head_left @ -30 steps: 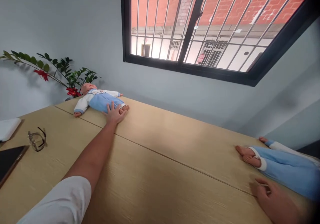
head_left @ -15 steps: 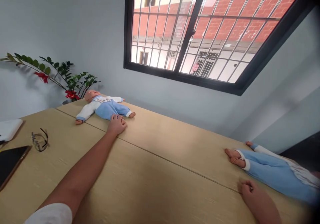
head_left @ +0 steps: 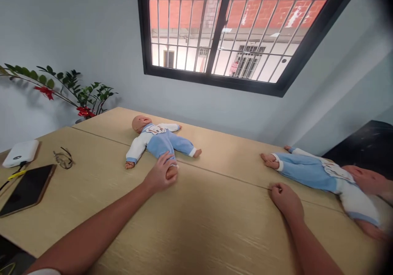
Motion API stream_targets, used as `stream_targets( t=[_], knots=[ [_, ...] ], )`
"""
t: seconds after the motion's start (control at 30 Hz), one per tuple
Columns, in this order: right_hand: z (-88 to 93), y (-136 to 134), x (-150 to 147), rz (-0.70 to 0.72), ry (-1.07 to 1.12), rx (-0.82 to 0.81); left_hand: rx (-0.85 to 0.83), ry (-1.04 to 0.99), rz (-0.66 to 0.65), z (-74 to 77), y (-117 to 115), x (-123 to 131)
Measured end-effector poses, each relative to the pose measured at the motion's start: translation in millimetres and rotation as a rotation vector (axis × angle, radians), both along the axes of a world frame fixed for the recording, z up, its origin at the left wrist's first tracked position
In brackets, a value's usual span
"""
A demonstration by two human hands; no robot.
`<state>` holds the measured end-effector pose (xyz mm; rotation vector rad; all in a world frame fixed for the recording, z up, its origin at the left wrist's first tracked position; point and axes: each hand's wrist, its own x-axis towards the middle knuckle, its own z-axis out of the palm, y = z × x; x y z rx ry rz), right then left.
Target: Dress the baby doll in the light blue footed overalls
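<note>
While the left hand [head_left: 159, 176] reaches far out over the wooden table [head_left: 196, 226], its fingers are wrapped round the near leg of a baby doll [head_left: 159, 140], close to the foot. Grip is firm, the thumb side toward the camera.

Baby doll: on its back, on the far half of the table, roughly mid-width. Head points toward the left rear corner and the arms are spread. The free leg is stretched to the right with the foot bare. Blue romper, white sleeves. The gripped foot lies about at the seam between the two tabletops.

Right hand [head_left: 285, 199]: curled into a loose fist with the knuckles down on the table, nothing visible inside it (the palm is hidden). It sits near the feet of a second baby doll [head_left: 310, 171] but apart from them.

Second baby doll: same clothing, on its back, feet toward the table's middle. Its head is at the right edge of the view, which is blurred there.

Left end of the table:
- a pair of spectacles [head_left: 63, 159]
- nearer, a dark tablet [head_left: 27, 189], lying flat
- just behind the tablet, a white power bank [head_left: 21, 153]

A potted plant [head_left: 76, 94] with red bows stands behind the far left corner. A barred window [head_left: 233, 33] is in the wall above.
</note>
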<state>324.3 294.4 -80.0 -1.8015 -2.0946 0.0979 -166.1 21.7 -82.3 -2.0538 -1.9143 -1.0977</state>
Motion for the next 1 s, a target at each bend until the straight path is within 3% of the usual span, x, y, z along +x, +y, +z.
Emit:
stream_targets(
  t=[0.23, 0.47, 0.57, 0.7, 0.87, 0.93, 1.0],
  knots=[
    [-2.9, -36, -3, 0.082, 0.184, 0.071, -0.031, -0.061, -0.321, 7.6, -70, 68],
    [-2.7, -56, 6, 0.090, 0.302, 0.048, -0.134, -0.073, -0.631, 4.0, -134, 102],
    [-1.7, -59, 6, 0.117, 0.335, 0.039, -0.235, -0.026, -0.673, 5.8, -160, 112],
    [-3.9, -55, 4, 0.145, 0.361, 0.029, -0.327, 0.129, -0.632, 8.5, -183, 124],
    [-6.7, -52, 4, 0.164, 0.381, 0.023, -0.382, 0.190, -0.713, 18.5, -182, 112],
    [-6.4, -53, 3, 0.175, 0.381, 0.021, -0.361, 0.121, -0.718, 28.5, -162, 96],
    [-6.0, -54, 2, 0.183, 0.382, 0.026, -0.291, -0.006, -0.579, 39.4, -126, 78]
  ],
)
